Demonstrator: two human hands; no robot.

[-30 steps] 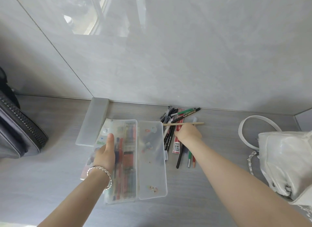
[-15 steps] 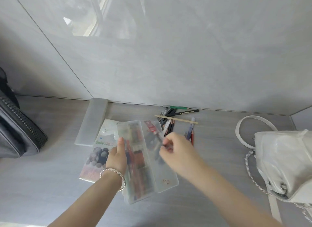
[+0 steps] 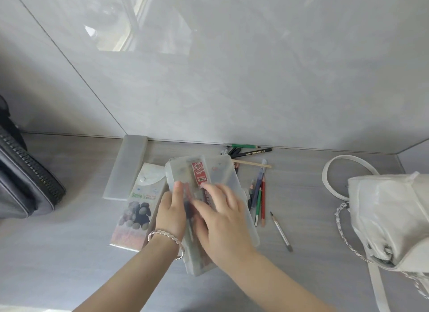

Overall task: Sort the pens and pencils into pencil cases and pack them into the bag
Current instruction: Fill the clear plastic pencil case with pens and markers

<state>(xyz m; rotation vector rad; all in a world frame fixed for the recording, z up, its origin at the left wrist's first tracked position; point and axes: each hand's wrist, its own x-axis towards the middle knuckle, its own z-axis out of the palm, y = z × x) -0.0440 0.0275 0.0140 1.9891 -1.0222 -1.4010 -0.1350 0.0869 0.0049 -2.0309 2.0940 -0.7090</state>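
Note:
A clear plastic pencil case [image 3: 234,186] lies open and tilted at the table's middle, with pens inside. My left hand [image 3: 170,209] grips its left half, thumb on top. My right hand [image 3: 222,216] reaches over the case, blurred, and pinches the lower end of a red packet [image 3: 199,173] that lies inside it. Loose pens and pencils [image 3: 258,195] lie just right of the case. More pencils [image 3: 246,150] sit against the wall, beside a thin wooden stick [image 3: 253,164]. One pencil [image 3: 281,231] lies alone further right. The white bag [image 3: 390,218] stands at the right edge.
A frosted flat case [image 3: 126,167] lies at the back left by the wall. A printed pouch [image 3: 139,207] with a snap flap is partly under the clear case. A dark zipped bag [image 3: 25,184] fills the left edge. The white bag's strap [image 3: 329,172] loops on the table.
My right hand lifted the red packet from the pile and carried it left into the clear case. My left hand tilted and shifted the case. One pencil now lies apart at the right.

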